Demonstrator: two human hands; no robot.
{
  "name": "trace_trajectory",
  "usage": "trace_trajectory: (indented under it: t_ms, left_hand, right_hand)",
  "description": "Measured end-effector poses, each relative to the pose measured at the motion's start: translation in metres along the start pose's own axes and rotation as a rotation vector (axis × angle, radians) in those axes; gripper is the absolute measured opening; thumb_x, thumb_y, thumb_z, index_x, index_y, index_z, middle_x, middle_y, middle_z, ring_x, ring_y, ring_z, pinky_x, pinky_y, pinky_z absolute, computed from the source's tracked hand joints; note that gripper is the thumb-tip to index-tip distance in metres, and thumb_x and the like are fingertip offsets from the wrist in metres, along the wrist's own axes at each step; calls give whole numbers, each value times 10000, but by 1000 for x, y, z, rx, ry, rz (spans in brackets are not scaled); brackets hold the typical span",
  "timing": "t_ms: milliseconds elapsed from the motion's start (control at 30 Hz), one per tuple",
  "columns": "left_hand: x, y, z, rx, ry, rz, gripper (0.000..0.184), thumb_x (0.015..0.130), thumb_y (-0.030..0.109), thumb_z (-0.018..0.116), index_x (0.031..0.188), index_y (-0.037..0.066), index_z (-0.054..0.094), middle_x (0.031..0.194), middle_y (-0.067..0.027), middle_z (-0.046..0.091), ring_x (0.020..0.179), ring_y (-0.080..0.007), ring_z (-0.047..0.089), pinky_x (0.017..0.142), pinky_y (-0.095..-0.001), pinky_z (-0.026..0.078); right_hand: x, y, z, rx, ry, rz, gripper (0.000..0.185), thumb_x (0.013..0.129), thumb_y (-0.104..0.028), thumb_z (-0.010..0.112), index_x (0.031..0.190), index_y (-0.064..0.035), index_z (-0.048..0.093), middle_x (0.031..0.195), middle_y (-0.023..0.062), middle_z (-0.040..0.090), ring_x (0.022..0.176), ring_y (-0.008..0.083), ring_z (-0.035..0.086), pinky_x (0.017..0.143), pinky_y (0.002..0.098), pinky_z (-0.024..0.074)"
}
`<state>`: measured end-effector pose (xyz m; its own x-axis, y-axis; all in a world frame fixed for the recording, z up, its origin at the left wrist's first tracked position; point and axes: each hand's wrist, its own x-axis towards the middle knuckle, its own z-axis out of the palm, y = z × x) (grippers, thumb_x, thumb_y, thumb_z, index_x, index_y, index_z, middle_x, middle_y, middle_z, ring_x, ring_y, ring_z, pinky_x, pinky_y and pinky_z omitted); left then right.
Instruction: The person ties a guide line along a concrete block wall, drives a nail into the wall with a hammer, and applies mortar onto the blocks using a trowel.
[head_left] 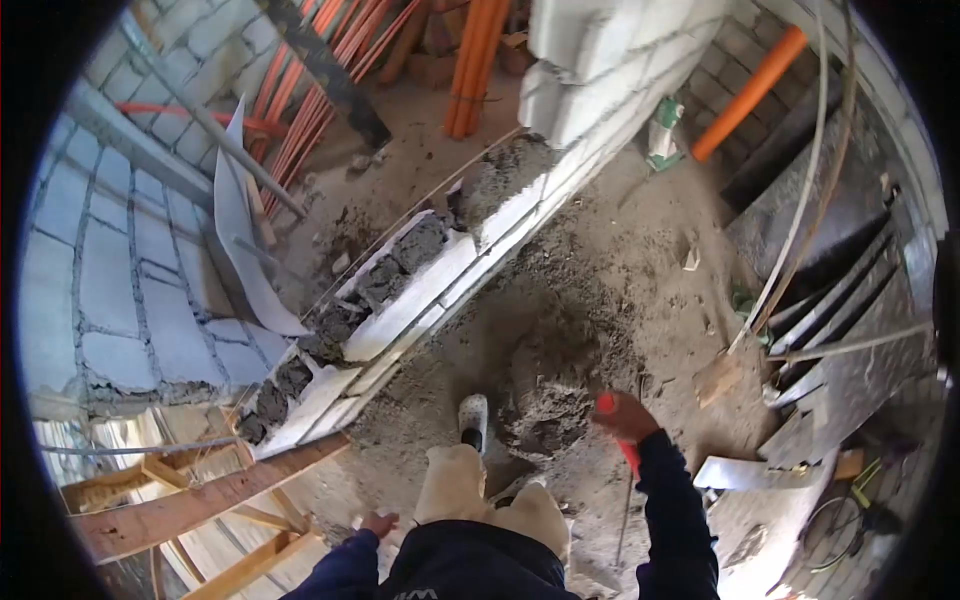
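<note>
My right hand (628, 416) is closed around a red handle (631, 457) that shows above and below the fist. What tool it belongs to I cannot make out. Just left of that hand lies a heap of wet grey mortar (545, 415) on the dirt floor. My left hand (379, 524) hangs low by my left leg, its fingers loosely apart with nothing visible in them. Ahead runs a low white block wall (412, 312), with dark mortar lumps (418, 243) along its top.
A string (405, 218) runs along the wall. Wooden framing (205, 497) stands at lower left. Orange pipes (470, 75) lean at the back, another orange pipe (750, 92) at right. Dark sheets (815, 200), a bag (664, 135) and a metal strip (755, 473) are on the right.
</note>
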<state>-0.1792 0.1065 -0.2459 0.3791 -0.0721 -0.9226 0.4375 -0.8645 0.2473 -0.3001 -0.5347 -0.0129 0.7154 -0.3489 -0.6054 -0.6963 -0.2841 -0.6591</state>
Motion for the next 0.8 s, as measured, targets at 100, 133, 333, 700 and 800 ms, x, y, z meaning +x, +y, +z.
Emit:
trace_trajectory:
  t_ms: [100,133,333,700,800]
  left_hand:
    - [-58,93,-15,-66,132,-77,430,694,346,645,741,-81,630,702,-139,648,647,-195,628,627,-315,484]
    - [-50,99,-16,-177,140,-66,374,703,297,643,748,-73,618,715,-126,642,639,-190,625,573,-310,478]
    - [-41,166,-44,-408,177,-11,223,750,208,610,829,0,595,766,-79,624,624,-153,587,520,-273,471]
    - [-48,194,-57,-495,119,47,209,778,214,611,824,12,579,735,-32,579,583,-120,531,516,-278,429]
    - [-44,190,-55,-506,85,-28,238,784,228,609,863,8,569,751,-45,584,605,-128,549,527,-280,442]
  right_hand:
    - [59,-69,-45,-271,-6,-130,446,723,-374,643,985,-27,543,740,134,599,695,266,594,630,376,474]
    - [75,-101,-60,-328,6,-160,448,730,-393,636,985,-37,545,751,137,601,700,274,592,634,381,473]
    - [179,-218,-90,-909,273,-481,385,738,-394,617,981,-104,546,805,108,591,757,274,575,714,403,441]
    - [222,-175,-48,-843,608,-425,284,764,-208,550,1039,-138,537,860,96,549,907,288,519,776,432,397]
    - [182,-148,-13,-233,543,-358,348,811,-376,555,980,-73,526,759,133,570,687,321,565,615,414,451]
